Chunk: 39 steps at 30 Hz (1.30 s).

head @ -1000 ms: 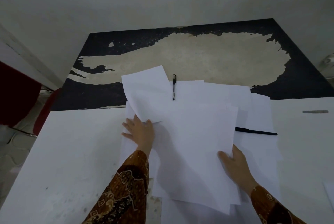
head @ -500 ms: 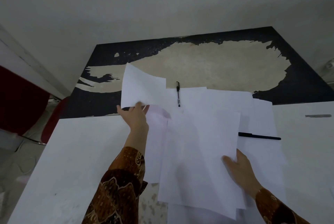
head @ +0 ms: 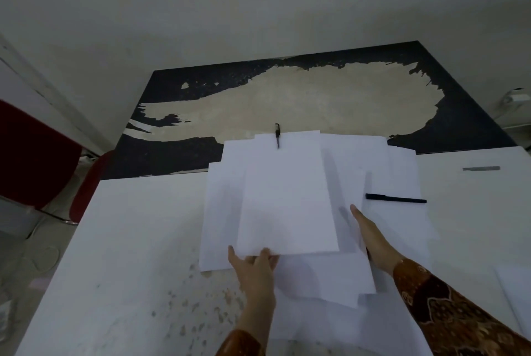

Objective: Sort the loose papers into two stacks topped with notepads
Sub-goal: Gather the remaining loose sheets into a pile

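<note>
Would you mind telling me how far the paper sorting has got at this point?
Early stage. Done: nothing looks finished; the papers lie in one overlapping spread on the white table, with no notepad in view. In hand: the left hand holds the near edge of the top sheet, while the right hand lies flat along the pile's side. Left: forming two stacks, topping them, and clearing two pens lying on the sheets.

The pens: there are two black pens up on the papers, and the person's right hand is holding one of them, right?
Not quite. In the head view neither pen is held: one pen lies at the far edge of the papers, the other pen lies to the right. The right hand rests flat on the papers.
</note>
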Motion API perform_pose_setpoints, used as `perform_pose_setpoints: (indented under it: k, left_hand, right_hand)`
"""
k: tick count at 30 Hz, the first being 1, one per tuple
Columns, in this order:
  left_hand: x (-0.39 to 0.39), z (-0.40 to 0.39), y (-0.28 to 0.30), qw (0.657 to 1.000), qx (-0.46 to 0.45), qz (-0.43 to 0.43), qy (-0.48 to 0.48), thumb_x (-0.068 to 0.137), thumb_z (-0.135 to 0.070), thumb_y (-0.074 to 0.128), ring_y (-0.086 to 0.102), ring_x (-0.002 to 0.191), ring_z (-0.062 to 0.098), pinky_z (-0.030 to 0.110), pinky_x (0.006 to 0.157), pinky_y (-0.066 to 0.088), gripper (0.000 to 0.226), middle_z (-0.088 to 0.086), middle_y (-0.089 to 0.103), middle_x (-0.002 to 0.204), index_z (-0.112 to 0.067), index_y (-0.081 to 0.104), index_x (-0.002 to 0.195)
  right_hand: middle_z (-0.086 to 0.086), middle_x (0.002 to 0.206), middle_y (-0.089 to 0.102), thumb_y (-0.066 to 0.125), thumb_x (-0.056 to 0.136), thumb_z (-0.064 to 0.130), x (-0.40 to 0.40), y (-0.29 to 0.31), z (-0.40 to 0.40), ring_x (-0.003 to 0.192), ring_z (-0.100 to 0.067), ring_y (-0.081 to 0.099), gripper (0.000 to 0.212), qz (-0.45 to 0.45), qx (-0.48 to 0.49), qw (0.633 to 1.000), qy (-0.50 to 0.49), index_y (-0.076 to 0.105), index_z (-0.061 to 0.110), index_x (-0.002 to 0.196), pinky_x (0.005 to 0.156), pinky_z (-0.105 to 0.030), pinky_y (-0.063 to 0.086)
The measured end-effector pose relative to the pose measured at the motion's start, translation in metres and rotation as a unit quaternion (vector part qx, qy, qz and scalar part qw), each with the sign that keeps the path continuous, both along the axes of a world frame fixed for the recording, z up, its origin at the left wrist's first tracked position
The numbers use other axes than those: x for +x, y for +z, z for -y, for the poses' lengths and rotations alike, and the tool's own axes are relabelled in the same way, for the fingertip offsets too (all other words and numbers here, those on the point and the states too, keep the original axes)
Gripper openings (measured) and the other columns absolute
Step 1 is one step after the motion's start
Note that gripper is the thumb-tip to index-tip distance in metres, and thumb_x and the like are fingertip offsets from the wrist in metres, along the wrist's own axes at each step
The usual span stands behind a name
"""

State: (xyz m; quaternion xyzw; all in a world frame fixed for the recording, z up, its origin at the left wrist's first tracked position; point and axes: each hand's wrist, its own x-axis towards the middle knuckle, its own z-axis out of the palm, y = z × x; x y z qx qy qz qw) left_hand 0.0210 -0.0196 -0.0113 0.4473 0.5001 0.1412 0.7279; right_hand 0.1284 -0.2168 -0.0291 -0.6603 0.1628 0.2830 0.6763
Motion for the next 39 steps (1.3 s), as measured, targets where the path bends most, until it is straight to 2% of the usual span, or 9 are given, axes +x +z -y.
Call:
perform_pose_setpoints:
  k: [3,6,10,13,16,20,29,33,39]
  left_hand:
    - [-0.026,0.02,-0.015,0.996,0.055,-0.017,-0.073,0.088,0.006,0.057,0.06,0.078,0.018,0.03,0.066,0.058,0.082,0.006,0.058,0.095,-0.027,0.014,0.149]
    - [-0.044,0.024,-0.023,0.964,0.193,-0.067,-0.17,0.089,-0.013,0.063,0.061,0.081,0.014,0.034,0.079,0.054,0.059,0.007,0.063,0.097,-0.021,0.037,0.14]
    - [-0.042,-0.003,-0.021,0.907,0.36,-0.091,-0.196,0.09,-0.026,0.061,0.057,0.097,0.021,0.028,0.081,0.046,0.031,0.003,0.056,0.113,-0.022,0.054,0.12]
    - [-0.025,-0.048,-0.024,0.86,0.431,-0.189,-0.196,0.087,-0.035,0.064,0.047,0.119,0.032,0.041,0.102,0.038,0.053,0.013,0.047,0.134,-0.012,0.05,0.132]
    - [-0.01,-0.086,-0.024,0.807,0.429,-0.317,-0.252,0.082,-0.058,0.059,0.013,0.143,0.034,0.047,0.115,0.015,0.093,0.018,0.016,0.155,-0.007,0.02,0.149]
    - [-0.003,-0.102,-0.033,0.743,0.441,-0.376,-0.336,0.074,-0.079,0.047,-0.015,0.145,0.033,0.049,0.117,-0.005,0.12,0.019,-0.011,0.158,-0.001,-0.003,0.15]
    - [0.006,-0.092,-0.037,0.731,0.479,-0.343,-0.342,0.086,-0.062,0.048,-0.001,0.146,0.034,0.05,0.116,-0.007,0.087,0.016,0.002,0.158,-0.01,0.02,0.149]
    - [0.03,-0.097,-0.026,0.752,0.47,-0.349,-0.303,0.079,-0.065,0.056,0.029,0.128,0.035,0.049,0.113,0.015,0.078,0.015,0.037,0.136,-0.008,0.043,0.131]
    - [0.057,-0.105,-0.019,0.73,0.477,-0.378,-0.311,0.076,-0.065,0.059,0.033,0.123,0.035,0.047,0.106,0.023,0.081,0.016,0.039,0.129,-0.004,0.044,0.127]
  right_hand:
    - [0.008,0.139,0.046,0.058,0.081,0.062,-0.002,-0.002,0.003,0.128,-0.019,0.047,0.074,-0.007,0.021,1.0,0.022,0.042,0.022,0.141,0.112,-0.038,0.032]
    - [-0.005,0.128,0.06,0.067,0.087,0.019,-0.01,-0.005,0.001,0.109,-0.019,0.06,0.045,0.049,-0.05,0.996,0.049,0.052,0.015,0.13,0.097,-0.034,0.047]
    - [-0.001,0.119,0.058,0.056,0.092,0.004,-0.021,0.005,0.007,0.103,-0.019,0.056,0.039,0.078,-0.076,0.994,0.031,0.05,0.018,0.128,0.093,-0.03,0.042]
    - [-0.004,0.117,0.059,0.053,0.092,0.001,-0.031,0.003,0.021,0.102,-0.02,0.055,0.039,0.087,-0.1,0.991,0.021,0.051,0.013,0.129,0.093,-0.03,0.041]
    - [-0.005,0.118,0.058,0.056,0.092,0.004,-0.038,-0.005,0.031,0.104,-0.021,0.055,0.04,0.077,-0.116,0.99,0.029,0.05,0.012,0.131,0.095,-0.032,0.041]
    - [-0.006,0.122,0.061,0.058,0.091,0.008,-0.044,-0.01,0.032,0.105,-0.022,0.058,0.041,0.069,-0.113,0.991,0.013,0.05,0.014,0.131,0.095,-0.034,0.044]
    - [-0.003,0.115,0.058,0.059,0.091,0.009,-0.042,-0.01,0.033,0.102,-0.021,0.055,0.041,0.076,-0.125,0.989,0.015,0.05,0.012,0.131,0.092,-0.031,0.041]
    - [-0.004,0.115,0.059,0.059,0.091,0.008,-0.043,-0.01,0.032,0.101,-0.021,0.056,0.04,0.076,-0.13,0.988,0.016,0.051,0.012,0.13,0.092,-0.031,0.042]
    - [-0.003,0.115,0.06,0.061,0.09,0.01,-0.042,-0.01,0.033,0.101,-0.02,0.057,0.04,0.079,-0.13,0.988,0.018,0.052,0.013,0.128,0.093,-0.031,0.042]
